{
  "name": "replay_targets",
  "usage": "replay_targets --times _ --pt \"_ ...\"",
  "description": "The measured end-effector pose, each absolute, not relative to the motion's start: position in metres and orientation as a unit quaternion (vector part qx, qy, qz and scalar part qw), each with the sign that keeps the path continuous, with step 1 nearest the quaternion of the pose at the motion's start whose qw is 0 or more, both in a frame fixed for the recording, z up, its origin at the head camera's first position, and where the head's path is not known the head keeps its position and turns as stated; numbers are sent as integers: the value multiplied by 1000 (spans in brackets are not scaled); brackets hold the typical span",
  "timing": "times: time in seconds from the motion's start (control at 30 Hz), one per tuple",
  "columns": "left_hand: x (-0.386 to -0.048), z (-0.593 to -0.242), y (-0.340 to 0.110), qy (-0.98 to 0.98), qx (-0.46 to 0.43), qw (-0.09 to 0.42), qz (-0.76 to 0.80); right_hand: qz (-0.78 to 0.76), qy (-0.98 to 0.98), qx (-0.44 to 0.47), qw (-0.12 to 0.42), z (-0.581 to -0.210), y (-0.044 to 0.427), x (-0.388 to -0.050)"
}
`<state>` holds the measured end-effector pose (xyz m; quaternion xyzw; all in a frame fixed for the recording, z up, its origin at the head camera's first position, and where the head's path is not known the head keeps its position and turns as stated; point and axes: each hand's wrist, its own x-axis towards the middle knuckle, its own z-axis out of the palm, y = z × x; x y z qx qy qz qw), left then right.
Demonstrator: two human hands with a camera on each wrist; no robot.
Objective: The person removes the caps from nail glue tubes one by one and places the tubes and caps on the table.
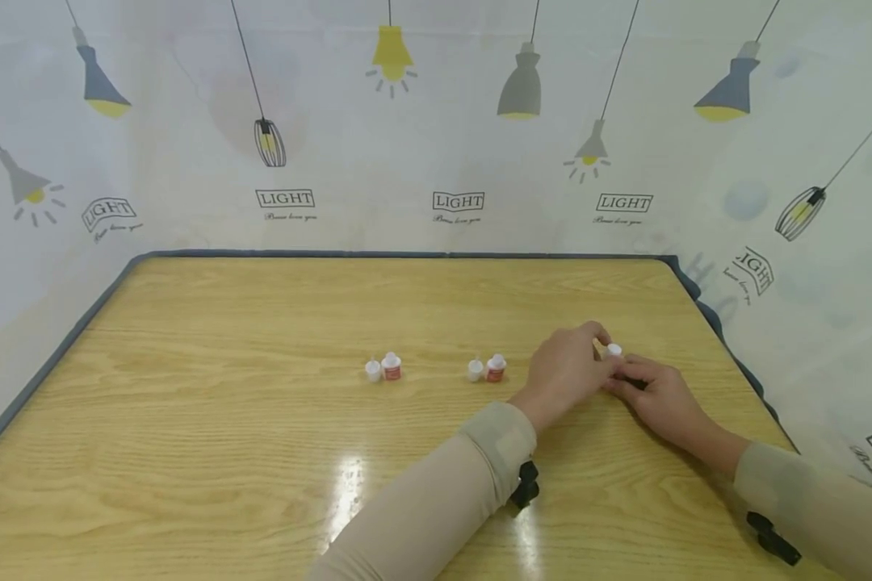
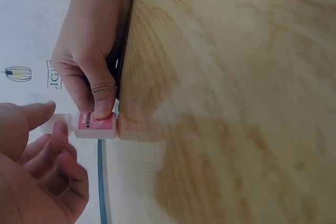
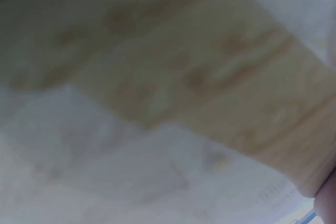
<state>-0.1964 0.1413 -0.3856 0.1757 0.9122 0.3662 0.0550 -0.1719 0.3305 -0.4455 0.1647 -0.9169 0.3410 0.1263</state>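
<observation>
A small bottle (image 2: 97, 125) with a pink label and a white cap (image 1: 614, 349) stands upright at the right of the wooden table. My right hand (image 1: 661, 397) pinches the bottle's body low down, the thumb across the label in the left wrist view. From the other side my left hand (image 1: 568, 369) holds the cap between thumb and fingertips. Its other fingers are loosely bent. In the head view the hands mostly hide the bottle's body. Only blurred cloth, table surface and a bit of skin show in the right wrist view.
Left of my hands stand two similar red-labelled bottles, one nearer (image 1: 496, 371) and one farther left (image 1: 391, 370). Beside each sits a small white cap (image 1: 475, 371) with a thin stem pointing up. A lamp-printed cloth (image 1: 378, 161) rises behind the table's dark edge.
</observation>
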Motion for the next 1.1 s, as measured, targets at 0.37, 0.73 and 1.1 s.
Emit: replay_targets --times 0.37,0.73,1.1 --pt "-195 -381 143 913 194 63 352 338 -918 163 127 -444 330 -172" --pt "-198 -379 145 932 150 60 323 337 -918 166 130 -444 328 -173" --pt "-197 -377 145 926 184 84 320 335 -915 176 140 -446 330 -174"
